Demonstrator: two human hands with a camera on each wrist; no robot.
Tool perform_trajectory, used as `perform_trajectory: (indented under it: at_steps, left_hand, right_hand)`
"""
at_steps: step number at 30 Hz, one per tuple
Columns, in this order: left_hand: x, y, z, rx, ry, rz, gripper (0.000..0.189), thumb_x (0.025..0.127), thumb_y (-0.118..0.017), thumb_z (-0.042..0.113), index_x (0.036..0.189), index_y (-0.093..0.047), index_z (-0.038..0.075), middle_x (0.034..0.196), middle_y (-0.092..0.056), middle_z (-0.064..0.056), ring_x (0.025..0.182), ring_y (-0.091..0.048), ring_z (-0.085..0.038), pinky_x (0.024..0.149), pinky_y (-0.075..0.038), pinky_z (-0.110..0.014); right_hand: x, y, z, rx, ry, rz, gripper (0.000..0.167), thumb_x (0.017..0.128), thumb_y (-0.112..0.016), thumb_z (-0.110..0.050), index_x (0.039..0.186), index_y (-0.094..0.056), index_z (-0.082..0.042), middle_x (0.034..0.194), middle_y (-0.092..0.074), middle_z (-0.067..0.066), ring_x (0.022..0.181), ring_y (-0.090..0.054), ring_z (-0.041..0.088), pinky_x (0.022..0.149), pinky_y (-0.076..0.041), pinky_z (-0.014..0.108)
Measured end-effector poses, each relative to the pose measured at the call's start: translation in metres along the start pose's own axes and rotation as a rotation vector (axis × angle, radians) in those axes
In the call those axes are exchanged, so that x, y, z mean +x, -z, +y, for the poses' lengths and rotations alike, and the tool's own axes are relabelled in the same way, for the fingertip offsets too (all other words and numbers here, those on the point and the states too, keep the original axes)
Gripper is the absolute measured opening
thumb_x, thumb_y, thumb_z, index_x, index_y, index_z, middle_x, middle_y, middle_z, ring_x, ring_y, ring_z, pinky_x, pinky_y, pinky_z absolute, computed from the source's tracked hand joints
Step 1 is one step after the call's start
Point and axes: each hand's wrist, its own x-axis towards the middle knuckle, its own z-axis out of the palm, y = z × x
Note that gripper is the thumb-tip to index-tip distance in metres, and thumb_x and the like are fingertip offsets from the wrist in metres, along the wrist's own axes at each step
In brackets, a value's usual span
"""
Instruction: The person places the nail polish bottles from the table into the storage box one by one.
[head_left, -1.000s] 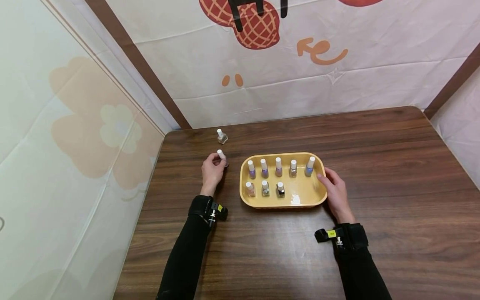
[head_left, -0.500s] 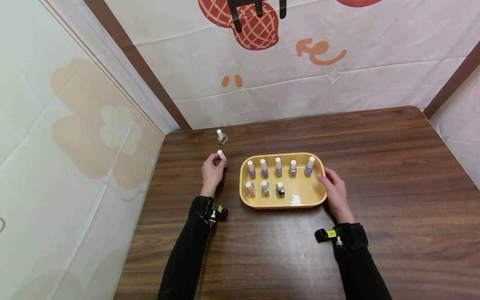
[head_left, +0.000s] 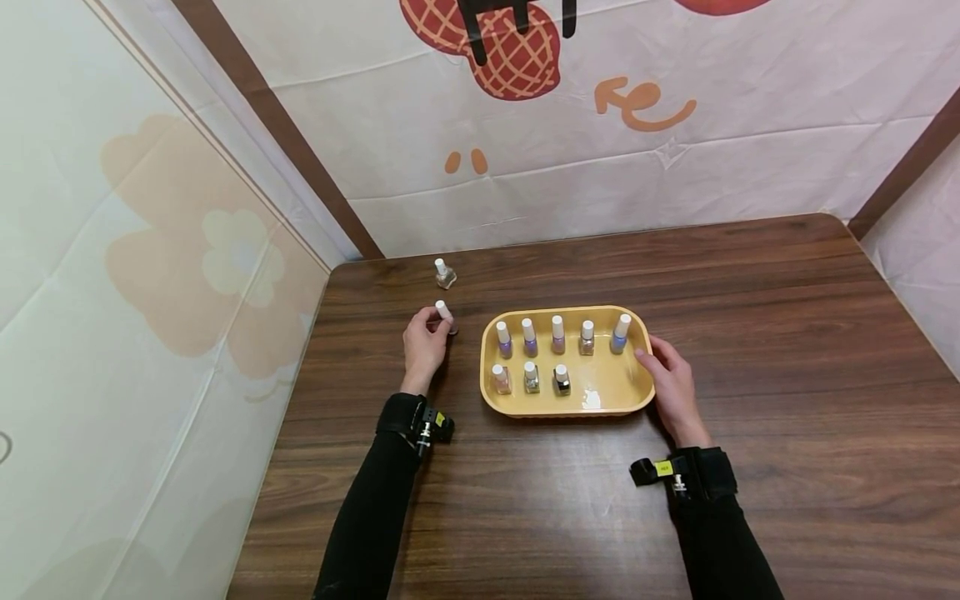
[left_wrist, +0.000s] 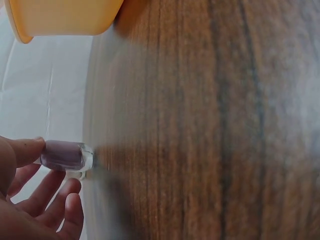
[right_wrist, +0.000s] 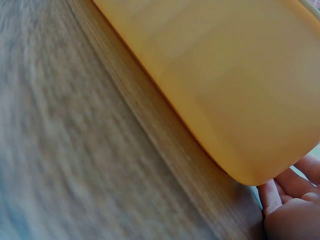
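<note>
My left hand (head_left: 424,348) pinches a nail polish bottle (left_wrist: 65,155) with mauve polish and a white cap, left of the tray. In the left wrist view its clear glass base is at or near the tabletop; whether it touches, I cannot tell. My right hand (head_left: 672,387) holds the right end of a yellow tray (head_left: 611,402), thumb over the rim and fingers against the outside. Inside the tray, several white-capped nail polish bottles stand in two rows. A blue bottle (head_left: 618,335) ends the back row on the right, and a dark bottle (head_left: 562,380) ends the front row.
Behind my left hand, another nail polish bottle (head_left: 445,274) with a white cap is near the back edge of the wooden table (head_left: 787,350). A printed white cloth (head_left: 570,167) hangs behind the table, and a pale panel (head_left: 172,350) stands along the left.
</note>
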Motion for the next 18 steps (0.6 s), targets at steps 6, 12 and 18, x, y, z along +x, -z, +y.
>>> perform_trajectory:
  at_steps: [6, 12, 18]
  left_hand:
    - [-0.001, 0.002, 0.003, 0.001, -0.013, -0.009, 0.023, 0.092, -0.063, 0.019, 0.111, -0.065, 0.006, 0.115, -0.065, -0.015, 0.099, -0.062, -0.029, 0.087, -0.050, -0.041]
    - [-0.002, 0.003, 0.005, 0.029, -0.020, -0.002, 0.024, 0.093, -0.063, 0.021, 0.112, -0.066, 0.006, 0.113, -0.064, -0.014, 0.098, -0.061, -0.028, 0.087, -0.049, -0.042]
    - [-0.003, 0.003, 0.010, 0.050, -0.036, -0.004, 0.025, 0.094, -0.062, 0.022, 0.114, -0.066, 0.007, 0.111, -0.063, -0.013, 0.099, -0.061, -0.028, 0.088, -0.049, -0.042]
  right_hand:
    - [0.000, 0.000, 0.000, 0.005, 0.006, -0.002, 0.049, 0.098, -0.056, -0.024, 0.139, -0.046, 0.001, 0.133, -0.050, 0.011, 0.104, -0.052, 0.001, 0.084, -0.046, 0.008]
    - [0.001, 0.000, 0.001, 0.006, 0.016, 0.004, 0.048, 0.098, -0.056, -0.023, 0.138, -0.048, 0.001, 0.129, -0.052, 0.007, 0.102, -0.054, 0.001, 0.083, -0.047, 0.008]
    - [0.000, 0.000, 0.001, 0.011, 0.015, 0.005, 0.048, 0.098, -0.056, -0.023, 0.138, -0.047, 0.001, 0.128, -0.052, 0.007, 0.102, -0.053, 0.001, 0.083, -0.047, 0.008]
